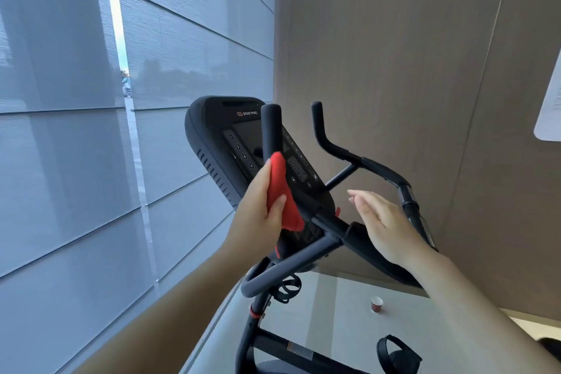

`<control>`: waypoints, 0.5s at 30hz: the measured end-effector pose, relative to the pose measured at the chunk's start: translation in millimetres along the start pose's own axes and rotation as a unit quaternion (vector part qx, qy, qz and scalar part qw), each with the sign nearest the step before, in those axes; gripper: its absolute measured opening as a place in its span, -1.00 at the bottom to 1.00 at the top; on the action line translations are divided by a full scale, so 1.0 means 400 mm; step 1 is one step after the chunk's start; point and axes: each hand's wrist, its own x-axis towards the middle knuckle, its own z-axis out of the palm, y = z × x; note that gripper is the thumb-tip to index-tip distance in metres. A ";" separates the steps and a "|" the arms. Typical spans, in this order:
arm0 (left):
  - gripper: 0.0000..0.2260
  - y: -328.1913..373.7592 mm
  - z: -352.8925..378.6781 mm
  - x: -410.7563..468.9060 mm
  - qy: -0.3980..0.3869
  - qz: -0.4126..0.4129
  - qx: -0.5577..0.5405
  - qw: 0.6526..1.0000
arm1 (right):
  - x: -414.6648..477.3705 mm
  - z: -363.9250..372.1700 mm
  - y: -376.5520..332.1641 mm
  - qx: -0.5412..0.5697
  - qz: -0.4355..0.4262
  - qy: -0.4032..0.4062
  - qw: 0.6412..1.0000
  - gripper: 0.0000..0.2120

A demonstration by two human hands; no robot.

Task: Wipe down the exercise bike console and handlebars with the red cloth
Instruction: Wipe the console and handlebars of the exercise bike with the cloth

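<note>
Sheer grey roller blinds (60, 161) filled the left side and a matte wood-grain wall panel (379, 55) the right, meeting behind the exercise bike (258, 307), whose black tubular frame rose from a pale, glossy floor (334, 328). Its console (218, 130), a rounded black plastic slab with a dark screen, small round buttons and vent slots along its left edge, tilted toward the camera. The handlebars (321, 130) were black, rubbery and curved, with two upright horn grips in front of the console. The left hand (261, 206), forearm reaching up from the lower left, gripped the red cloth (277, 185), a soft bunched fabric wrapped round the base of the left horn grip, with the thumb pressed across its front and the fingers behind. The right hand (385, 222) was held flat above the right side of the handlebars, fingers straight and together, pointing left, holding nothing; whether it touched the bar beneath could not be told. A small red-and-white paper cup (376, 304) stood upright on the floor, right of the frame.
</note>
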 end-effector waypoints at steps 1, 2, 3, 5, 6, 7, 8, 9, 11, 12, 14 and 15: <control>-0.45 0.019 0.004 0.018 0.002 0.037 0.039 0.999 | -0.007 -0.013 0.013 0.000 0.005 0.001 1.000 -0.54; -0.45 0.034 0.014 0.035 -0.001 0.069 0.083 0.994 | -0.015 -0.027 0.028 0.000 0.012 0.003 1.000 -0.52; -0.45 0.045 0.030 0.052 -0.011 0.092 0.124 0.988 | -0.025 -0.040 0.042 0.000 0.020 0.006 1.000 -0.49; -0.45 0.056 0.076 0.068 -0.081 0.113 0.187 0.972 | -0.050 -0.065 0.071 0.002 0.037 0.013 0.999 -0.45; -0.45 0.051 0.105 0.066 -0.142 0.129 0.223 0.956 | -0.064 -0.078 0.085 0.005 0.046 0.018 0.999 -0.44; -0.47 0.043 0.136 0.057 -0.201 0.160 0.268 0.928 | -0.079 -0.092 0.097 0.008 0.054 0.024 0.998 -0.43; -0.50 0.033 0.162 0.045 -0.240 0.196 0.315 0.897 | -0.093 -0.105 0.109 0.009 0.062 0.030 0.998 -0.43; -0.54 0.026 0.180 0.033 -0.255 0.220 0.350 0.874 | -0.103 -0.116 0.119 0.008 0.067 0.035 0.997 -0.42; -0.57 0.024 0.192 0.024 -0.249 0.223 0.373 0.865 | -0.117 -0.131 0.132 0.006 0.075 0.040 0.996 -0.41; -0.57 0.024 0.188 0.027 -0.246 0.226 0.370 0.867 | -0.121 -0.133 0.134 0.008 0.077 0.039 0.996 -0.40; -0.54 0.028 0.174 0.036 -0.257 0.233 0.353 0.869 | -0.122 -0.125 0.129 0.012 0.074 0.035 0.997 -0.40; -0.51 0.026 0.166 0.040 -0.269 0.229 0.335 0.873 | -0.120 -0.118 0.121 0.013 0.070 0.033 0.997 -0.41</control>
